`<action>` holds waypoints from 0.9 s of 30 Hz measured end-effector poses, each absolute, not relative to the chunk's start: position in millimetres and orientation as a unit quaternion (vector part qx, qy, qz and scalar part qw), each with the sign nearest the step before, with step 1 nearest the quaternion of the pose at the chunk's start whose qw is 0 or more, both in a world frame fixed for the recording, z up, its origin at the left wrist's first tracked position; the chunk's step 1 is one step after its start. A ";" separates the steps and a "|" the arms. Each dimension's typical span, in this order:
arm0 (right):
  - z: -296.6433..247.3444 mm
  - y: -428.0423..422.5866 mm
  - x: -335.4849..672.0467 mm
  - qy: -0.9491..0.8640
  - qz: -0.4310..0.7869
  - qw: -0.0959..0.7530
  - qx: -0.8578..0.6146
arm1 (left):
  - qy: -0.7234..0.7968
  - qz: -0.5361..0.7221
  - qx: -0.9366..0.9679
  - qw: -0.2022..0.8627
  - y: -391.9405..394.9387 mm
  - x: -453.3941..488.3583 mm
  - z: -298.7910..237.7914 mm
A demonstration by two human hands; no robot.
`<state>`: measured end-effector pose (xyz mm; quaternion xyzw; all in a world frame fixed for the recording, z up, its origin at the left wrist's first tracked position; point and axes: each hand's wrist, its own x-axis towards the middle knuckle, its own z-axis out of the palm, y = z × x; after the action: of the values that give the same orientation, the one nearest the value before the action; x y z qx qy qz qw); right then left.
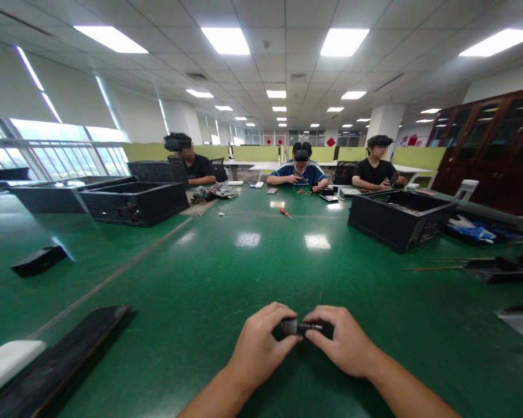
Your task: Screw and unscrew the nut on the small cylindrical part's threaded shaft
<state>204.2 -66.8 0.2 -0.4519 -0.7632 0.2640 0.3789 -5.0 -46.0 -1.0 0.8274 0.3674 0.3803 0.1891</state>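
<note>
Low in the middle of the view, both hands meet around a small dark object (304, 327) with a grey block-like part on the left and a ribbed stretch beside it. My left hand (264, 337) pinches its left end between thumb and fingers. At the other end, my right hand (342, 337) is closed on it in the same way. The fingertips cover both ends, so its exact kind cannot be made out. It is held just over or on the green tabletop (192, 296).
Open black computer cases (135, 203) stand at the left, with another case (398, 217) at the right. An orange screwdriver (285, 213) lies mid-table. A long dark panel (65, 360) and a white object (11, 360) are at lower left. Several people sit across the table.
</note>
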 end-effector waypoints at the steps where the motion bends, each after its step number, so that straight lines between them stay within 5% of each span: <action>1: 0.5 -67.1 204.2 -0.763 0.259 0.382 -0.452 | 0.368 0.382 0.826 0.190 -46.1 -5.1 -0.7; 27: 0.5 -64.1 205.5 -0.767 0.239 0.374 -0.463 | 0.374 0.397 0.819 0.179 -45.6 -6.8 2.2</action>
<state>205.5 -64.1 0.5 -0.4629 -0.7673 0.2394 0.3737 -6.8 -45.6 2.2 0.8187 0.3744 0.3966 0.1794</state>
